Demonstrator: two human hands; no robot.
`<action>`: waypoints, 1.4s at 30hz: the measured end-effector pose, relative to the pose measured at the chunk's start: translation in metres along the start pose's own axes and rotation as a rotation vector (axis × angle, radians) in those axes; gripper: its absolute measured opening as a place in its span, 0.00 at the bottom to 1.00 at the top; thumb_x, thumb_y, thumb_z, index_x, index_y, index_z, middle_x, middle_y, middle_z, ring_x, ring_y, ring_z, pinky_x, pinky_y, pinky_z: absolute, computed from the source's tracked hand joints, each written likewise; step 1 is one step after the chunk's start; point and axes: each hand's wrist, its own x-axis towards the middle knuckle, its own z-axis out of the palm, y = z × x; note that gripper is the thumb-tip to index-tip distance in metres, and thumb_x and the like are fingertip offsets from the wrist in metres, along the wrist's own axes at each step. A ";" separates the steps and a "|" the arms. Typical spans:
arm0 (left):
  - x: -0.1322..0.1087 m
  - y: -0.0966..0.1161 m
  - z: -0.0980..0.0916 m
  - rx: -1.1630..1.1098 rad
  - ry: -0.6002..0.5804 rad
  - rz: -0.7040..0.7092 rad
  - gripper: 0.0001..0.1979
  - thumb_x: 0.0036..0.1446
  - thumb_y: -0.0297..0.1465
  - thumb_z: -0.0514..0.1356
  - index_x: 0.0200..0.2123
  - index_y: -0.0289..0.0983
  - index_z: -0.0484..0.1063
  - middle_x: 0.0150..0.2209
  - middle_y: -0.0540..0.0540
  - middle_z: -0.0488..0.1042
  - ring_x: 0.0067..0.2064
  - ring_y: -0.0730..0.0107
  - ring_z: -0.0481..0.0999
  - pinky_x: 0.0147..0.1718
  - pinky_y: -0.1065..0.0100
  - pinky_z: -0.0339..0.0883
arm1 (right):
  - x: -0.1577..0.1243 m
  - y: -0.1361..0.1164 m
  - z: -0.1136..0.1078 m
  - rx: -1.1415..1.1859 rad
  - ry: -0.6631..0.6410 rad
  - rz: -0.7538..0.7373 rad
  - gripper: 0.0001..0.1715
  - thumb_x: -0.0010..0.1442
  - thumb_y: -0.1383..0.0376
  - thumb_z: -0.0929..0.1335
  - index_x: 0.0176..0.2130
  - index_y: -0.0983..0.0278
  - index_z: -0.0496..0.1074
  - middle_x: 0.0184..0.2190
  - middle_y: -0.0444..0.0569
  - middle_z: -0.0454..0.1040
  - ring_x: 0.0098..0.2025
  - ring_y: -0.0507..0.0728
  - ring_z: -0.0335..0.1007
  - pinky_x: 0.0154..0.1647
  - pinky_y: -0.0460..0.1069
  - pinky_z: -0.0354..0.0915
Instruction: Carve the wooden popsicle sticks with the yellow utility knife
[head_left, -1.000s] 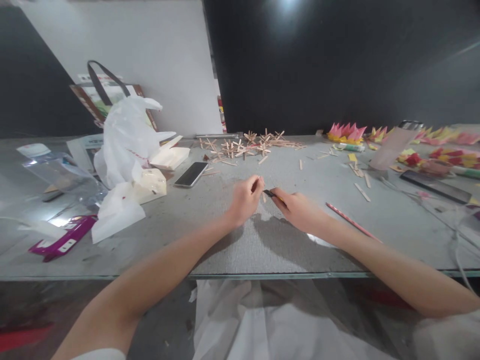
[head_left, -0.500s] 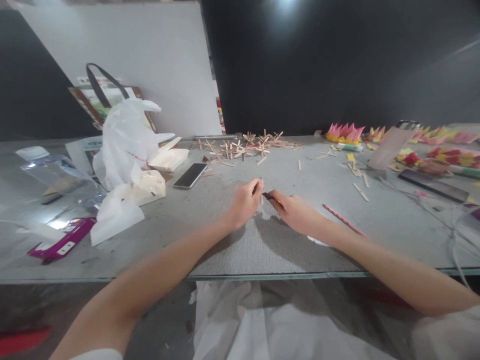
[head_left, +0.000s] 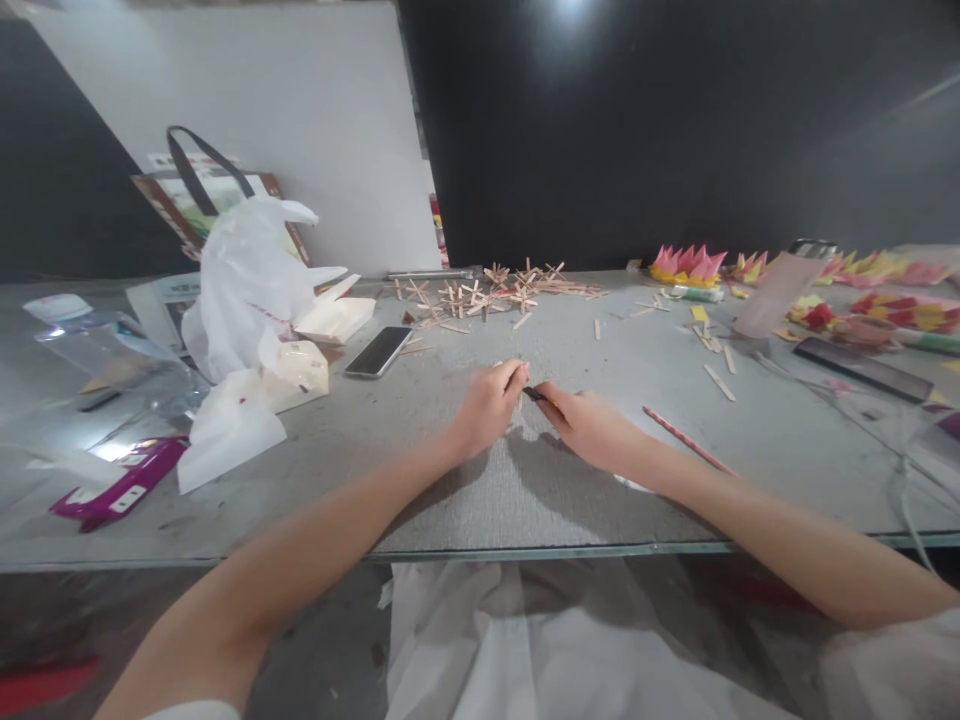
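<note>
Over the middle of the grey table, my two hands are close together. My right hand is closed on a small black tool, perhaps a cutter, whose tip points at my left hand. The fingers of my left hand are pinched together, and what they hold is too small to make out. A red striped stick lies beside my right forearm. Behind my hands is a heap of short wooden sticks, and a few loose sticks lie to the right.
On the left are a phone, a white plastic bag, a clear bottle and a purple power strip. Pink paper flowers, a pale bottle, a dark phone and cables are on the right.
The pale stick piece seen between my hands before is now mostly hidden. My hands have come slightly closer together; the whole view has shifted a little.
</note>
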 end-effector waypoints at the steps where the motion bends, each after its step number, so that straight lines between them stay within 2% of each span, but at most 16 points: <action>1: 0.000 0.000 0.001 -0.036 0.013 -0.041 0.21 0.74 0.45 0.54 0.31 0.41 0.72 0.21 0.52 0.68 0.26 0.69 0.68 0.30 0.68 0.59 | 0.000 -0.001 0.000 -0.008 -0.003 0.001 0.20 0.79 0.60 0.56 0.60 0.60 0.70 0.30 0.50 0.79 0.26 0.56 0.70 0.27 0.50 0.47; 4: 0.002 0.001 0.003 -0.124 0.036 -0.102 0.21 0.74 0.46 0.55 0.32 0.41 0.73 0.18 0.54 0.66 0.22 0.70 0.67 0.28 0.69 0.59 | 0.000 -0.001 -0.001 -0.003 0.000 -0.007 0.20 0.79 0.59 0.56 0.58 0.60 0.70 0.31 0.50 0.80 0.26 0.56 0.70 0.27 0.50 0.47; 9: 0.008 -0.001 0.005 -0.165 0.043 -0.147 0.25 0.73 0.50 0.54 0.32 0.40 0.77 0.18 0.52 0.70 0.23 0.69 0.71 0.29 0.69 0.63 | 0.005 0.003 0.001 0.033 0.027 -0.003 0.18 0.78 0.60 0.56 0.55 0.61 0.71 0.29 0.48 0.78 0.24 0.55 0.67 0.28 0.50 0.47; 14: 0.013 -0.012 0.010 -0.240 -0.009 -0.187 0.25 0.72 0.52 0.55 0.32 0.40 0.77 0.21 0.49 0.74 0.26 0.68 0.75 0.30 0.68 0.66 | 0.009 0.011 0.003 0.026 0.041 -0.016 0.19 0.78 0.61 0.56 0.55 0.62 0.71 0.30 0.50 0.79 0.26 0.55 0.69 0.29 0.50 0.49; 21: 0.015 -0.022 0.014 -0.274 -0.110 -0.233 0.25 0.72 0.53 0.52 0.35 0.40 0.74 0.23 0.48 0.74 0.26 0.68 0.73 0.28 0.68 0.64 | 0.011 0.016 0.007 -0.007 0.050 0.005 0.18 0.78 0.62 0.57 0.53 0.62 0.72 0.31 0.50 0.80 0.26 0.55 0.70 0.28 0.50 0.49; 27: 0.013 -0.019 0.011 -0.282 -0.236 -0.258 0.17 0.73 0.44 0.53 0.41 0.38 0.73 0.29 0.48 0.78 0.27 0.70 0.78 0.28 0.69 0.67 | 0.012 0.023 0.008 -0.078 0.041 -0.027 0.17 0.76 0.66 0.59 0.57 0.63 0.72 0.37 0.52 0.82 0.31 0.56 0.75 0.30 0.49 0.50; 30: 0.011 -0.018 0.010 -0.355 -0.292 -0.281 0.08 0.68 0.34 0.60 0.47 0.38 0.70 0.33 0.47 0.81 0.28 0.70 0.81 0.30 0.69 0.71 | 0.011 0.022 0.006 -0.063 0.040 -0.006 0.17 0.78 0.65 0.58 0.56 0.63 0.72 0.38 0.53 0.83 0.33 0.57 0.76 0.30 0.49 0.51; 33: 0.010 -0.019 0.010 -0.425 -0.337 -0.317 0.16 0.61 0.25 0.63 0.51 0.37 0.68 0.35 0.46 0.83 0.30 0.68 0.84 0.31 0.69 0.73 | 0.011 0.022 0.006 -0.038 0.033 0.011 0.17 0.78 0.64 0.58 0.57 0.63 0.71 0.39 0.53 0.83 0.33 0.57 0.77 0.31 0.49 0.51; 36: 0.008 -0.019 0.011 -0.447 -0.350 -0.341 0.20 0.59 0.22 0.63 0.54 0.37 0.67 0.35 0.46 0.83 0.29 0.66 0.84 0.30 0.69 0.73 | 0.011 0.021 0.007 -0.023 0.029 0.006 0.17 0.79 0.64 0.57 0.56 0.63 0.71 0.39 0.54 0.83 0.33 0.57 0.76 0.30 0.49 0.51; 42: 0.005 -0.014 0.013 -0.335 -0.289 -0.321 0.20 0.61 0.21 0.58 0.56 0.38 0.68 0.31 0.50 0.81 0.27 0.68 0.83 0.28 0.70 0.74 | 0.010 0.018 0.007 -0.042 0.027 0.001 0.18 0.79 0.63 0.57 0.56 0.63 0.72 0.38 0.53 0.83 0.32 0.56 0.76 0.30 0.49 0.49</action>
